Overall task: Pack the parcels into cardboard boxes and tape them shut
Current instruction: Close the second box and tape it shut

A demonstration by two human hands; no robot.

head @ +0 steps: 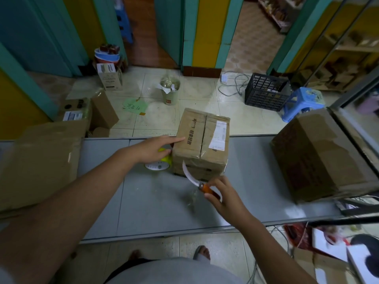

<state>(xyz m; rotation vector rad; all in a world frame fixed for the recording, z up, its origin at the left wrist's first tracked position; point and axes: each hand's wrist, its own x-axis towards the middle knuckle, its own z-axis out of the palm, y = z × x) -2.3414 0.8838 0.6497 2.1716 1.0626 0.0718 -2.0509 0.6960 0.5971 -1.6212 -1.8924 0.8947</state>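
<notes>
Right grip (223, 196) clasps an orange-handled knife (190, 176); left grip (155, 147), fingers straight, touches the taped box (202, 144).

Two closed cardboard boxes are seen on the grey desk (143, 201): one taped box (202, 144) at the middle and one larger box (320, 154) at the right. One flattened cardboard sheet (41, 160) is laid at the left end. One roll of tape (158, 166) and one knife (205, 186) are counted, with two hands, the left hand (155, 148) and the right hand (225, 197). On the floor, one black crate (266, 92), one waste bin (170, 91) and two blue stools, a near stool (303, 103) and a far stool (124, 23), are shown.
</notes>
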